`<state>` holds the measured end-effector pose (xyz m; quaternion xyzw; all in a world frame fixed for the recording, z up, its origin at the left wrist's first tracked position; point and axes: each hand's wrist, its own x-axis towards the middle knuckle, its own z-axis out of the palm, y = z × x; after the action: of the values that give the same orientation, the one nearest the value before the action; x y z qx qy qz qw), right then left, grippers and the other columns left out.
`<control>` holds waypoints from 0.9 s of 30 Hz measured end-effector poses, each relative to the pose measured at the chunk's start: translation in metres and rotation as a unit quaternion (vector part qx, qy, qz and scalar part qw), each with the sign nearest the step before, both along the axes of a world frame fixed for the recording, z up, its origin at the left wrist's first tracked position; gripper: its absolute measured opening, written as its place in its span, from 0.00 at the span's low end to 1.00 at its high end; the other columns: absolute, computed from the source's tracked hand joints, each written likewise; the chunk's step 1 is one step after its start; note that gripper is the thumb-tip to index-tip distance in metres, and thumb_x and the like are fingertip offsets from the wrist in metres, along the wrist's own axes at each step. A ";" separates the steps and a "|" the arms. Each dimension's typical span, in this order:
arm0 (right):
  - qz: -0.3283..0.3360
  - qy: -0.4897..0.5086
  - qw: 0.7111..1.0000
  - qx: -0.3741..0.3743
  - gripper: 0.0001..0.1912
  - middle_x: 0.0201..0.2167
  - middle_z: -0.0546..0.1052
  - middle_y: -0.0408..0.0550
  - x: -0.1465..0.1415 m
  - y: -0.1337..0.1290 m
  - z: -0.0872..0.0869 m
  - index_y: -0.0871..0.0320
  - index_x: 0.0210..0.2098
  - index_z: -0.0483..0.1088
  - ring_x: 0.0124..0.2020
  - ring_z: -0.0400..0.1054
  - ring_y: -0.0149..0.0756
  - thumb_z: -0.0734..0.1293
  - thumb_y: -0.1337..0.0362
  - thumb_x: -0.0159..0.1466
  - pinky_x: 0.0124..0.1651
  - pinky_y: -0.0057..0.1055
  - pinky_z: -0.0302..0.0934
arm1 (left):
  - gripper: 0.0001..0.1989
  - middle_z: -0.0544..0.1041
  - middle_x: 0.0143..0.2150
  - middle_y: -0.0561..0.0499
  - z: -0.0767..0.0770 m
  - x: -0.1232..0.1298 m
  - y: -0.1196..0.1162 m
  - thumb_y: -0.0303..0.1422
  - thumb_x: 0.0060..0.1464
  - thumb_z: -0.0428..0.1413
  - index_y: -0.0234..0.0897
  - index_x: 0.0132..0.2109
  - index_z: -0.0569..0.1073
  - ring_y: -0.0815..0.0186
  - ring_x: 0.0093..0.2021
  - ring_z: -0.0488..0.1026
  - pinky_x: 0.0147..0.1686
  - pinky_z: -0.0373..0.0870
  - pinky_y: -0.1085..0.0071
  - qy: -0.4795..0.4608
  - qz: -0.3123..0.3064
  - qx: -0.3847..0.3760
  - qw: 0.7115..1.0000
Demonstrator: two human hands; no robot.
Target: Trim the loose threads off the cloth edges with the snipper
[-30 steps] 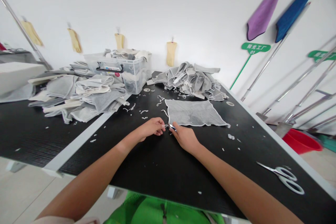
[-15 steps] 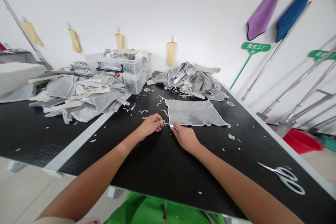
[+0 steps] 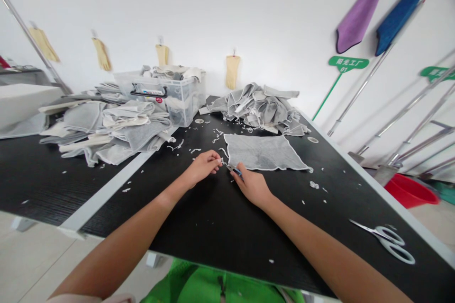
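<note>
My left hand [image 3: 205,168] pinches a short white thread [image 3: 223,163] beside the near left corner of a grey cloth. In my right hand [image 3: 251,185] is a small blue-handled cutting tool [image 3: 236,171], its tip pointing left toward the thread. The grey cloth [image 3: 263,151] with white edging lies flat on the black table just beyond both hands. White scraps [image 3: 195,151] are scattered to the left of it. Whether the tool's tip touches the thread is too small to tell.
Piles of grey cloths lie at the left [image 3: 117,128] and at the back [image 3: 263,104]. A clear bin [image 3: 181,99] full of cloths stands at the back left. White-handled scissors [image 3: 386,239] lie at the right. A red basin [image 3: 408,191] is beyond the table's right edge.
The blue-handled tool has tilted slightly in my right hand, and its tip sits a little further left. My left hand has risen very slightly.
</note>
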<state>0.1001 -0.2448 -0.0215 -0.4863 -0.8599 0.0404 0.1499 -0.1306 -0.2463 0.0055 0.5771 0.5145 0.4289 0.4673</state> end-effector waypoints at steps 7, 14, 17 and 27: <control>0.009 -0.003 1.000 0.015 0.15 0.30 0.80 0.44 -0.001 -0.001 0.000 0.54 0.49 0.64 0.31 0.75 0.37 0.55 0.51 0.78 0.31 0.29 0.46 | 0.13 0.80 0.40 0.46 0.008 0.002 -0.006 0.40 0.55 0.63 0.35 0.40 0.73 0.67 0.39 0.77 0.41 0.74 0.70 -0.033 -0.056 -0.040 0.997; 0.024 -0.004 0.999 0.026 0.16 0.31 0.80 0.44 0.000 -0.002 0.002 0.54 0.50 0.66 0.33 0.75 0.38 0.55 0.51 0.78 0.31 0.30 0.46 | 0.14 0.81 0.41 0.47 0.009 0.004 -0.010 0.41 0.55 0.64 0.36 0.41 0.73 0.68 0.38 0.77 0.41 0.73 0.70 -0.045 -0.090 -0.061 0.993; 0.031 -0.004 0.999 0.026 0.15 0.33 0.81 0.44 0.000 -0.002 0.003 0.54 0.51 0.66 0.34 0.75 0.37 0.55 0.52 0.78 0.32 0.30 0.47 | 0.14 0.80 0.41 0.47 0.006 0.003 -0.008 0.40 0.54 0.64 0.36 0.41 0.73 0.68 0.37 0.77 0.41 0.74 0.70 -0.049 -0.084 -0.064 0.993; 0.046 0.003 0.999 0.029 0.14 0.36 0.81 0.44 0.001 -0.002 0.001 0.53 0.50 0.66 0.35 0.76 0.36 0.55 0.53 0.78 0.33 0.29 0.47 | 0.14 0.80 0.42 0.46 0.007 0.003 -0.005 0.40 0.55 0.63 0.36 0.40 0.72 0.68 0.36 0.76 0.39 0.73 0.70 -0.066 -0.051 -0.050 0.995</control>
<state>0.1008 -0.2469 -0.0201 -0.4418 -0.8816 0.0235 0.1643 -0.1271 -0.2517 0.0125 0.5487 0.4730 0.4154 0.5501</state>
